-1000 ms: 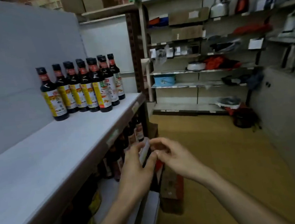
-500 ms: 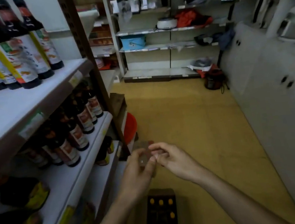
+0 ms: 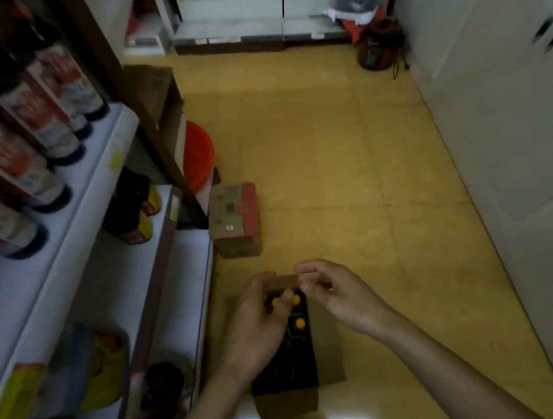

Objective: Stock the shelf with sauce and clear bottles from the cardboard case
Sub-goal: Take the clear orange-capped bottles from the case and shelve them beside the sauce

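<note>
An open cardboard case (image 3: 326,345) stands on the floor below me, with dark bottles with yellow caps (image 3: 299,324) inside. My left hand (image 3: 256,328) and my right hand (image 3: 342,296) hover just over the case's far end. Together they pinch a small brown cardboard piece (image 3: 285,280), one hand at each end. Dark sauce bottles (image 3: 33,109) with red and white labels stand in rows on the white shelf (image 3: 64,233) at my left.
A closed brown and red carton (image 3: 234,214) lies on the yellow floor past the case. A red round tub (image 3: 197,153) sits by the shelf post. Lower shelves hold jars and yellow pouches (image 3: 100,367). White cabinets (image 3: 515,113) line the right side.
My view has swung down from the top shelf to the floor, bringing the open case under my hands. Both hands stay together, pinching the small piece.
</note>
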`<move>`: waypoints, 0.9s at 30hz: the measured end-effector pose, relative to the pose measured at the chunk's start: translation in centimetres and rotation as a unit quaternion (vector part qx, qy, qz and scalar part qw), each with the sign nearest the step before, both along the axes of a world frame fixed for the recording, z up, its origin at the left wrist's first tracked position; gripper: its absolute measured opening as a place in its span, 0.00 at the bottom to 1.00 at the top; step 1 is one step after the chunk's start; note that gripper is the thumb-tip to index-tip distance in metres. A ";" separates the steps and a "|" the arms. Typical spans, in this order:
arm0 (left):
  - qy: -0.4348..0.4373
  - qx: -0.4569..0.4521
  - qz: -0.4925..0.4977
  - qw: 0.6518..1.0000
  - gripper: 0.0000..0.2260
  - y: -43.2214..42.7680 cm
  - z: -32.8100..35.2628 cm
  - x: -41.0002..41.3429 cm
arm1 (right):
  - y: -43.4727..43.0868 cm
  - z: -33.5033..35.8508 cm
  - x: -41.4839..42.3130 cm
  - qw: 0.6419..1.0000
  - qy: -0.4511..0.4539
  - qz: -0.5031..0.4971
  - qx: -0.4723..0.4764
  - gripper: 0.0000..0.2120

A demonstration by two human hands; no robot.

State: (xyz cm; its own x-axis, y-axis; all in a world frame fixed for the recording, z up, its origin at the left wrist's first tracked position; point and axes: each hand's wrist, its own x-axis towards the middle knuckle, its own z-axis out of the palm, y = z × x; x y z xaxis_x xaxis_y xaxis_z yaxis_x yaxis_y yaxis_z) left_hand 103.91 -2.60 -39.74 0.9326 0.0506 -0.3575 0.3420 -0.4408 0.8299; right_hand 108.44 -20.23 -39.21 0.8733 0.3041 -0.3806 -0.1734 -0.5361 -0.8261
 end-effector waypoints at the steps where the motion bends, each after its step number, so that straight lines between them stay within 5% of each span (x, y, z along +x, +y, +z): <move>1: 0.008 -0.009 -0.002 1.000 0.10 0.3 -2.4 -0.1 | 0.1 -2.2 -0.1 1.000 0.004 -0.008 0.001 0.15; 17: 0.043 0.002 -0.066 0.997 0.22 2.0 -39.4 -0.6 | 1.7 -37.2 -0.9 0.996 0.007 -0.083 -0.009 0.14; 27: 0.037 0.029 -0.130 0.990 0.24 1.8 -49.7 2.1 | 2.1 -47.2 0.5 0.995 -0.058 -0.029 -0.071 0.16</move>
